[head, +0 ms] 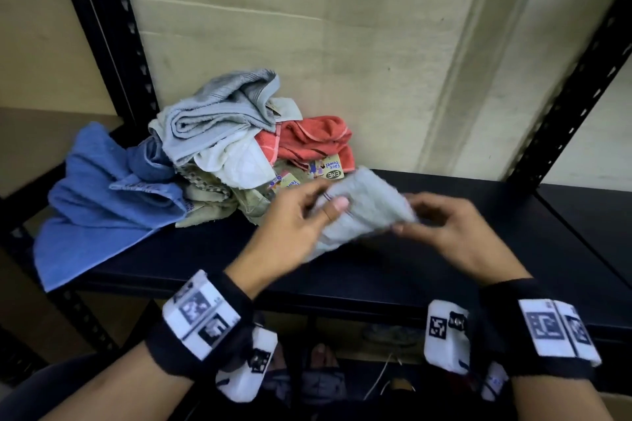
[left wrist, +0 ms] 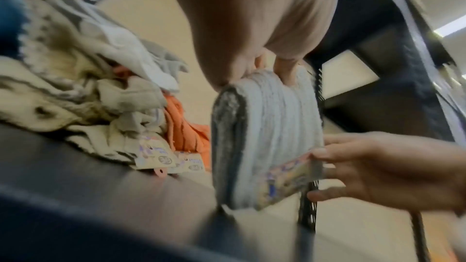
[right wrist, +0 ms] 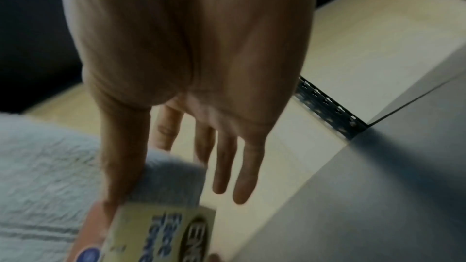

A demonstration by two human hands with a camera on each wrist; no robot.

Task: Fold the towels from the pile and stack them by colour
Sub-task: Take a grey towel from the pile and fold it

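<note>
Two hands hold one folded grey towel above the dark shelf in the head view. The left hand grips the towel's left side, thumb on top; the right hand pinches its right corner. Behind and to the left lies the pile of towels: a blue towel spread at the left, a grey one on top, white and checked ones in the middle, a red towel at the right, several with paper tags.

From the left wrist, the left hand's fingers curl over the top edge of the grey towel, which hangs folded on edge. The right hand pinches the lower corner beside a paper tag.

From the right wrist, the right hand nips the towel corner between thumb and forefinger, its other fingers straight. The tag sits just below, reading "Face Towel".
</note>
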